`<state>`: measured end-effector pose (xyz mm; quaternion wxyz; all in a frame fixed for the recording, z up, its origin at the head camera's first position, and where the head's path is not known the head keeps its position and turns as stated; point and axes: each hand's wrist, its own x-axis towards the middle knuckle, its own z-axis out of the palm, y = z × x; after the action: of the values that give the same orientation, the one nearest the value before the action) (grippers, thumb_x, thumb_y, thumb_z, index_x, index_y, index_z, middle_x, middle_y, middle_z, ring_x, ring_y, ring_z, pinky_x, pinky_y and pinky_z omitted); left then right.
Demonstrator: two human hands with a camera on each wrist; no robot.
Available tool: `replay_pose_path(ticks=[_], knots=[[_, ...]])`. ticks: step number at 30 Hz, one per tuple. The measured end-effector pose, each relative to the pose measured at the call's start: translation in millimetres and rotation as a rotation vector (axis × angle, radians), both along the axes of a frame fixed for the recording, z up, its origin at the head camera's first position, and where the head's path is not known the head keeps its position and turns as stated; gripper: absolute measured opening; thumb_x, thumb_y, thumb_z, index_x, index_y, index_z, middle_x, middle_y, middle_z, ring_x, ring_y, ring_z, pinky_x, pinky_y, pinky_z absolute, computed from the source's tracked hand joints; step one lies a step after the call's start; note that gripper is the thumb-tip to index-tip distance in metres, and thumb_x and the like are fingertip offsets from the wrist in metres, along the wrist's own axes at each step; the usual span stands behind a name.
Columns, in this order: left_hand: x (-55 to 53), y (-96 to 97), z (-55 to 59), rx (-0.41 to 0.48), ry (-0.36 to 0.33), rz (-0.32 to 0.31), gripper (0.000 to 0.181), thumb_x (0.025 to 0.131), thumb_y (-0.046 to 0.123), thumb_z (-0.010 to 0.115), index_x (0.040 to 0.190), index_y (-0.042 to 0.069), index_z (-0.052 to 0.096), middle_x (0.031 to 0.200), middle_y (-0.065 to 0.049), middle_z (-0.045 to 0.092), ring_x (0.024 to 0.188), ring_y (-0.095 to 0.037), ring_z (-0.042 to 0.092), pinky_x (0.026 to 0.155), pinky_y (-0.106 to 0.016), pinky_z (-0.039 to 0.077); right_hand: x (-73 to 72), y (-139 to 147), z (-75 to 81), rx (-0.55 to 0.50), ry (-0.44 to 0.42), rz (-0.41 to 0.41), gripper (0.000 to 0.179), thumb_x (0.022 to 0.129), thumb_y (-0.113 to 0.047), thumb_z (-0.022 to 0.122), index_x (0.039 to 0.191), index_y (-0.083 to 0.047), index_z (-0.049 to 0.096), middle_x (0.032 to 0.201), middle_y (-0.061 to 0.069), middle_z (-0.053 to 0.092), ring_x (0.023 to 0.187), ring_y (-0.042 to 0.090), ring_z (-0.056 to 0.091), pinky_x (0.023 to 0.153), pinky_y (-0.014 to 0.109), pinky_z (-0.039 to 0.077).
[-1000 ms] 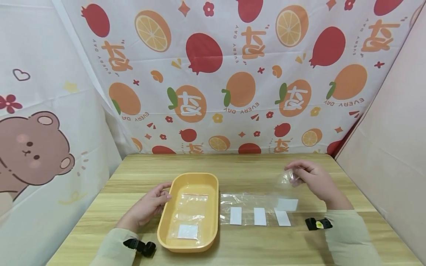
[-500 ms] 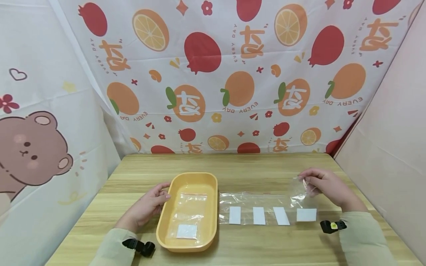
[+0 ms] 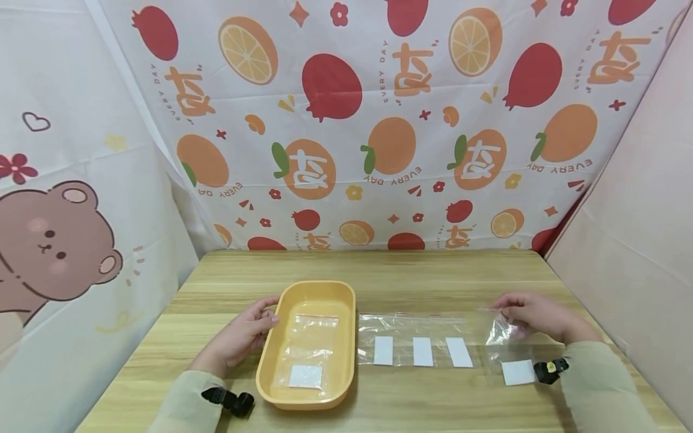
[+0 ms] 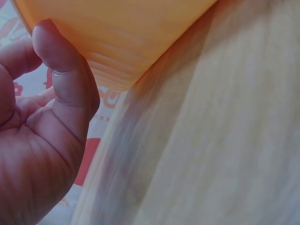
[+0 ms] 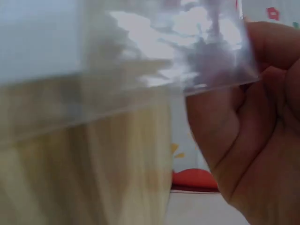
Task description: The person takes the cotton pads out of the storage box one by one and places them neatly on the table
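My left hand (image 3: 246, 332) holds the rim of a deep yellow plastic tray (image 3: 263, 376) at its left side, thumb at the edge; the left wrist view shows the thumb (image 4: 56, 51) against the outer wall. Inside the tray lies a clear zip-lock bag (image 3: 307, 355) with a white label. To the right, my right hand (image 3: 541, 316) pinches the top of another clear zip-lock bag (image 3: 500, 337), its white label (image 3: 518, 373) hanging low near the table. In the right wrist view this bag (image 5: 140, 51) stretches leftward from the fingers.
Between the tray and my right hand, several clear zip-lock bags (image 3: 403, 328) lie overlapping in a row on the wooden table (image 3: 400, 403), each with a white label. A fruit-print cloth (image 3: 346, 150) hangs behind the table, and pale cloths hang at both sides.
My right hand has carried its bag rightward and toward the front, away from above the row to its right end. The left hand and the tray have stayed in place.
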<state>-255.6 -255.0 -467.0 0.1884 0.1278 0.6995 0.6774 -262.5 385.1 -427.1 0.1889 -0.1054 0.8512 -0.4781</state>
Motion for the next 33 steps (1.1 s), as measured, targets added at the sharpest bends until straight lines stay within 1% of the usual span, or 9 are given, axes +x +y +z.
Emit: replay_pose_path(ticks=[1,6,8,11,14,19,23,29,33], knots=[[-0.3,-0.1,-0.6,0.003,0.003,-0.005,0.063,0.107,0.015,0.052,0.156,-0.001,0.018,0.110,-0.019,0.056,0.093,-0.023,0.067,0.077,-0.039,0.061,-0.7,0.5,-3.7,0.012,-0.004,0.002,0.026,0.104,-0.011,0.054,0.126,-0.002,0.065,0.093,0.015,0.061,0.069,0.019,0.058,0.064,0.042,0.061],[-0.4,0.4,-1.6,0.013,0.015,-0.022,0.062,0.107,0.014,0.051,0.155,-0.004,0.017,0.110,-0.019,0.056,0.094,-0.023,0.067,0.079,-0.039,0.061,-2.9,-2.4,-18.1,0.113,0.077,0.057,0.020,0.103,-0.008,0.055,0.118,-0.002,0.067,0.081,0.010,0.061,0.067,0.020,0.058,0.057,0.032,0.054],[-0.2,0.9,-1.3,0.011,0.014,-0.018,0.062,0.107,0.014,0.051,0.156,-0.004,0.017,0.110,-0.020,0.056,0.094,-0.023,0.067,0.079,-0.039,0.061,-3.2,-4.6,-21.0,0.150,0.106,0.074,0.016,0.102,-0.006,0.056,0.112,-0.003,0.068,0.077,0.008,0.060,0.063,0.018,0.055,0.053,0.028,0.049],[0.0,1.4,-0.5,0.011,0.013,-0.015,0.062,0.107,0.014,0.051,0.156,-0.003,0.017,0.112,-0.021,0.056,0.095,-0.023,0.067,0.079,-0.039,0.061,-3.2,-7.1,-22.8,0.166,0.111,0.078,0.014,0.100,-0.003,0.056,0.106,-0.003,0.068,0.074,0.007,0.059,0.060,0.018,0.052,0.050,0.026,0.045],[0.3,1.7,0.4,0.013,0.025,-0.026,0.063,0.107,0.014,0.050,0.156,-0.004,0.015,0.111,-0.021,0.056,0.095,-0.023,0.067,0.080,-0.039,0.061,-4.2,-8.4,-23.6,0.202,0.120,0.066,0.014,0.099,-0.002,0.055,0.103,-0.005,0.068,0.073,0.007,0.058,0.059,0.018,0.050,0.049,0.026,0.043],[1.0,1.7,0.1,0.020,0.028,-0.028,0.061,0.107,0.013,0.050,0.156,-0.005,0.016,0.111,-0.021,0.057,0.094,-0.023,0.067,0.079,-0.039,0.061,-7.8,-9.7,-25.0,0.287,0.165,0.055,0.017,0.099,0.000,0.054,0.100,-0.010,0.069,0.071,0.004,0.057,0.059,0.016,0.050,0.051,0.026,0.043],[0.2,1.8,0.0,0.017,0.030,-0.032,0.062,0.108,0.014,0.050,0.156,-0.004,0.015,0.111,-0.021,0.057,0.094,-0.024,0.067,0.078,-0.039,0.061,-9.0,-12.7,-25.9,0.326,0.185,0.034,0.019,0.098,0.000,0.054,0.096,-0.011,0.069,0.070,0.002,0.056,0.059,0.016,0.050,0.052,0.027,0.043],[0.0,2.0,-1.0,0.003,0.011,-0.008,0.061,0.107,0.015,0.051,0.156,-0.002,0.018,0.112,-0.022,0.056,0.094,-0.024,0.067,0.079,-0.040,0.061,-9.0,-18.9,-25.4,0.411,0.221,0.005,0.018,0.098,-0.001,0.056,0.096,-0.014,0.069,0.069,0.000,0.053,0.059,0.017,0.050,0.055,0.030,0.043],[-0.2,2.0,-0.3,0.001,0.005,-0.002,0.061,0.107,0.016,0.051,0.156,-0.001,0.018,0.112,-0.021,0.057,0.094,-0.023,0.067,0.078,-0.040,0.061,-10.3,-21.2,-23.8,0.452,0.264,0.010,0.017,0.097,-0.002,0.057,0.096,-0.014,0.068,0.074,0.000,0.054,0.065,0.017,0.049,0.060,0.033,0.042]])
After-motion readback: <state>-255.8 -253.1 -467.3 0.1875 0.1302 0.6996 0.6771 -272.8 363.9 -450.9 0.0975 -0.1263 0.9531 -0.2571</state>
